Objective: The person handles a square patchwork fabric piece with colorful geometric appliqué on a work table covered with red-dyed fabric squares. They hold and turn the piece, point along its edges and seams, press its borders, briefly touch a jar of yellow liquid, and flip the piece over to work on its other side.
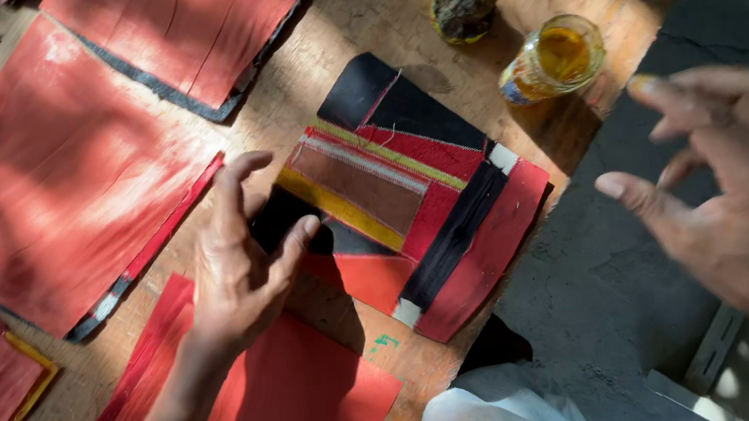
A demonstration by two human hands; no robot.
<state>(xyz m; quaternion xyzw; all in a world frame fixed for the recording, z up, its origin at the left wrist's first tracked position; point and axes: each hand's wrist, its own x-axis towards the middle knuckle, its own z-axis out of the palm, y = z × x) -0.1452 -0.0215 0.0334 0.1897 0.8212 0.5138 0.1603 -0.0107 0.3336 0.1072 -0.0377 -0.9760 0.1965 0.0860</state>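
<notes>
From the head view, the left hand is seen spread open, fingers arched, thumb pressed down on the patchwork piece of red, black, brown and yellow strips laid mid-desk. Nothing's gripped. The right hand is held up off to the right, loosely open and empty. A glass jar is parked further back.

Single view: head-worn camera, looking steeply down, close range, slightly tilted. Frames wooden board with red sheets, patchwork piece at centre, left hand just beside it, right hand blurred at right edge. No second view, no shared area.
</notes>
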